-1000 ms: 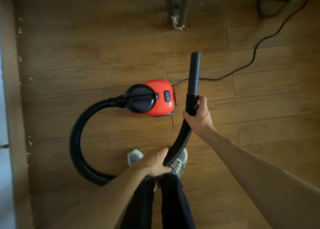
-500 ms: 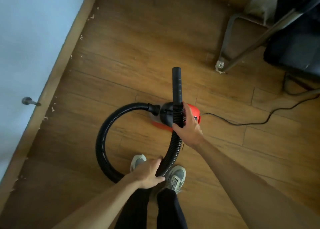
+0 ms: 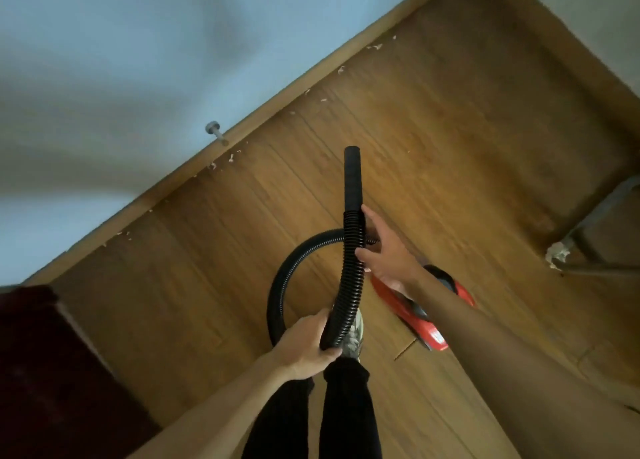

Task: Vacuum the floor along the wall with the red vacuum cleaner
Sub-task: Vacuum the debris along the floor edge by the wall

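The red vacuum cleaner [image 3: 412,311] sits on the wooden floor, mostly hidden behind my right forearm. Its black ribbed hose [image 3: 349,285] loops to the left and rises to a smooth black nozzle [image 3: 352,178], which points toward the wall. My right hand [image 3: 384,250] grips the hose just below the nozzle. My left hand [image 3: 306,344] holds the hose lower down, above my shoes. Small white scraps of debris [image 3: 230,157] lie scattered on the floor along the wooden baseboard [image 3: 277,101] of the pale blue wall.
A metal doorstop [image 3: 214,131] sticks out of the wall above the baseboard. A dark red piece of furniture [image 3: 45,372] fills the lower left corner. A metal chair leg [image 3: 588,223] with a white foot stands at the right.
My view has swung left toward the wall, which now fills the upper left. The vacuum body now lies to the right under my right arm. Both hands keep their hold on the hose.
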### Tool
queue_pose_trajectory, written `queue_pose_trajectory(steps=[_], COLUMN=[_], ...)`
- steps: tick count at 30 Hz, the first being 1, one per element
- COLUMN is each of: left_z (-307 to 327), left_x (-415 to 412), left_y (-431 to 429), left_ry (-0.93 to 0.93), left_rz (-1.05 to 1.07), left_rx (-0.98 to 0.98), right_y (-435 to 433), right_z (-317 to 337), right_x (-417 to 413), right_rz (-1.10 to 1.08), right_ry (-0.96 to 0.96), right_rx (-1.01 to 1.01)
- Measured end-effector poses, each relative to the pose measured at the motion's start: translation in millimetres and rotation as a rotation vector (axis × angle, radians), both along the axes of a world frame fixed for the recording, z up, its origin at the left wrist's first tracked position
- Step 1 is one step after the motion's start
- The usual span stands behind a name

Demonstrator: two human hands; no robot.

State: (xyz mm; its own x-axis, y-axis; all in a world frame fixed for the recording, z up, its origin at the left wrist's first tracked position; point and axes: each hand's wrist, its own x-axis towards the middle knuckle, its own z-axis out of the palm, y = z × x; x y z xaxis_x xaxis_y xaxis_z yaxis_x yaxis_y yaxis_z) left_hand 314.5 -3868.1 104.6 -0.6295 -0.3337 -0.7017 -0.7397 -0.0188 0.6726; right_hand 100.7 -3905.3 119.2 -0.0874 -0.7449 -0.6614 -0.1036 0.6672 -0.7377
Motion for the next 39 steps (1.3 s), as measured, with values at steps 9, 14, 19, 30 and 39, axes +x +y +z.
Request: queue_pose_trajectory(steps=[9,14,19,30,39], left_z=[-9.9,-5.7,-5.0,-7.3,-24.7], left_x=[32.3,34.4,42.7,111.3,178.6], left_y=[7.9,13.3,18.1,-0.8,-9.9], left_ry=[0.081,0.193,0.243,0.192,0.211], left_rz=[0.526,0.774,0.926,0.894,1.02], left_rx=[0.057,0.04,0.014,-0.009,0.061], right_y=[-60.3,-92.1,-117.7,-132.4,-145.6], right_z=[-5.3,-14.2,-26.6,-42.4,-49.7], right_x=[50.4,72.4,105.2,203.0,285.3], right_rz=[0.175,0.333,0.443,0.654,0.862], right_ry=[-0.216,-0.271,-0.24,-0.197,-0.124], right_rx=[0.088,0.163,0.221,0.344,0.346])
